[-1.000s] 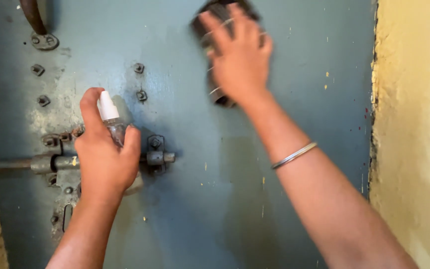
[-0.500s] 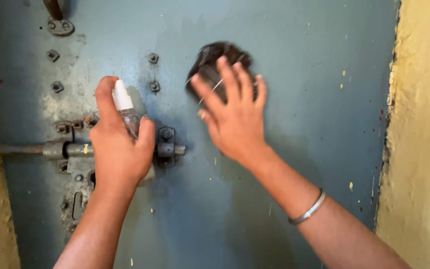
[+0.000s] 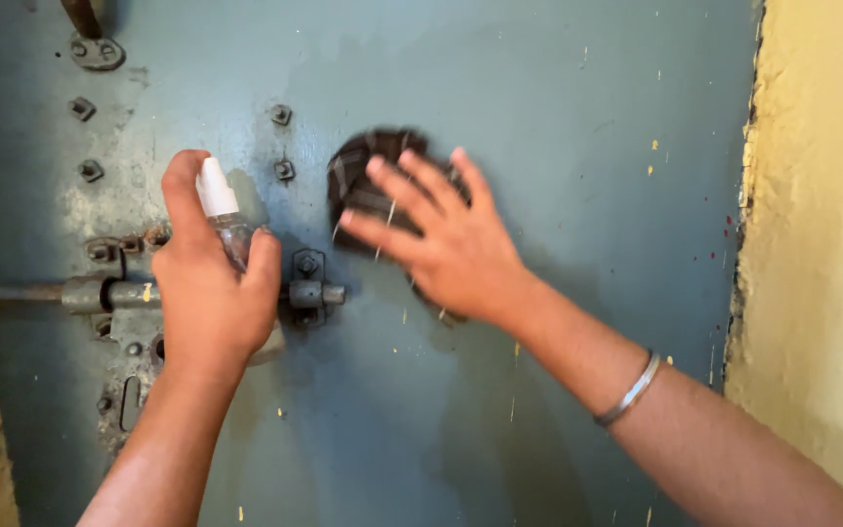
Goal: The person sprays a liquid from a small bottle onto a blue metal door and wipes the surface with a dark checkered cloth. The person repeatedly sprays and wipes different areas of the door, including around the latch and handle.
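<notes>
The left hand (image 3: 209, 298) has its grip closed around a small clear spray bottle (image 3: 231, 234), fingers wrapped about the body and the forefinger arched over the white nozzle cap (image 3: 214, 185) at the top. The bottle stands upright, held close against the face of a blue-grey metal door (image 3: 558, 127), just above and in front of the sliding bolt.

The right hand (image 3: 451, 249) lies flat with fingers spread, its grip not closed round anything; the palm and fingers press a dark checked cloth (image 3: 368, 176) against the door. The cloth is bunched under the hand, showing above and to the left of the fingertips, with a scrap of it peeping out below the heel of the hand. A thin silver bangle (image 3: 628, 390) sits on the right forearm, well back from the wrist.

Between the two hands, the end of a grey sliding bolt (image 3: 316, 293) passes through its bracket; the bolt's bar runs off to the left edge behind the left hand. Small bolt heads (image 3: 282, 114) dot the door above, and a dark handle mount (image 3: 96, 51) sits at the top left. The paint around the cloth looks darker, as if damp. To the right of the door stands a yellow plastered wall (image 3: 822, 244), chipped along the edge.
</notes>
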